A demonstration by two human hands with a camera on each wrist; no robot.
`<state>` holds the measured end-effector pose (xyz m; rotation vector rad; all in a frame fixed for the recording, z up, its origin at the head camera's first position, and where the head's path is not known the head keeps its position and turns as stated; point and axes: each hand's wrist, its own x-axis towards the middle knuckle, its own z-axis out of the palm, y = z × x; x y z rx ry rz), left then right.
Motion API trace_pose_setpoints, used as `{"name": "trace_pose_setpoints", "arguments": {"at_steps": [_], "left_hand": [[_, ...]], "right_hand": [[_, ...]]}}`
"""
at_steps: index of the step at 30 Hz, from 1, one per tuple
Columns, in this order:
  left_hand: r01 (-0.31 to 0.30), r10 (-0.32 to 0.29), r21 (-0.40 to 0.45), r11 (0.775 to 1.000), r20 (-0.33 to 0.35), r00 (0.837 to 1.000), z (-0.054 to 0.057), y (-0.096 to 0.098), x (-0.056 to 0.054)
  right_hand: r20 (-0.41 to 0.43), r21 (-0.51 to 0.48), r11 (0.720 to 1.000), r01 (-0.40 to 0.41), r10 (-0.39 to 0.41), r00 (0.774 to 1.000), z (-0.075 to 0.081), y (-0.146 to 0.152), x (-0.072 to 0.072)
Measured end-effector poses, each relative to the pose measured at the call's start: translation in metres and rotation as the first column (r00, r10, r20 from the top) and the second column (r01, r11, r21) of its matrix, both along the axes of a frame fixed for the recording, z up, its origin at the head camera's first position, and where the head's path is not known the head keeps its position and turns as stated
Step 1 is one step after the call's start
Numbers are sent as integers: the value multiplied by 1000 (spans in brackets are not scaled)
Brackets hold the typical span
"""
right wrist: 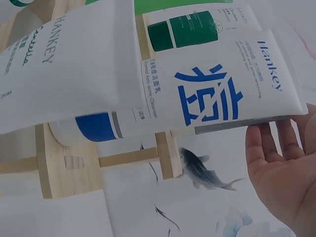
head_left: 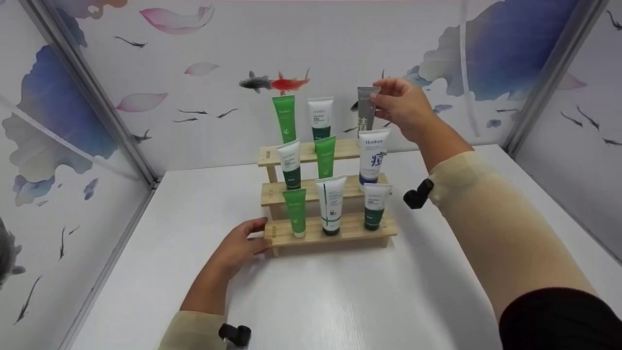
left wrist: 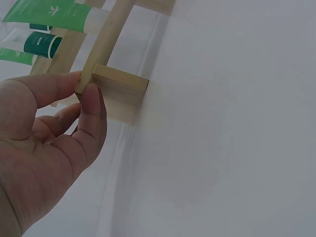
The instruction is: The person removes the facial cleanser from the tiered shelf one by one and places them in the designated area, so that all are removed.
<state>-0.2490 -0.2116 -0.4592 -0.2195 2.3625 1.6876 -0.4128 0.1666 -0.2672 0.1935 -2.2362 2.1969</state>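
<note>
A three-step wooden display rack [head_left: 311, 238] stands on the white table, with squeeze tubes upright on each step. My left hand [head_left: 238, 250] pinches the left end of the lowest step; in the left wrist view, thumb and fingers [left wrist: 89, 116] meet at its corner. At the top step's right end, my right hand [head_left: 406, 109] grips a grey tube [head_left: 365, 104] by its upper right edge. A white tube with blue lettering [head_left: 373, 155] stands just in front of it. In the right wrist view this white tube [right wrist: 207, 94] hides most of the grey one.
Green tubes [head_left: 285, 119] and white tubes with dark green bottoms [head_left: 320, 114] share the steps. A taller white tube [head_left: 332, 204] stands mid-front. Printed panels [head_left: 218, 48] enclose the table at the back and sides.
</note>
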Motion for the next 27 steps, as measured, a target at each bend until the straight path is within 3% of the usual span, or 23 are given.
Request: {"name": "trace_pose_setpoints", "arguments": {"at_steps": [11, 18, 27], "left_hand": [[9, -8, 28, 1000, -16, 1000, -1, -3, 0], [11, -10, 50, 999, -26, 1000, 0, -4, 0], [7, -6, 40, 999, -16, 1000, -3, -2, -1]], "right_hand": [[-37, -151, 989, -1, -5, 999, -9, 37, 8], [4, -253, 967, 14, -14, 1000, -12, 58, 10], [85, -144, 986, 81, -69, 994, -40, 84, 13]]}}
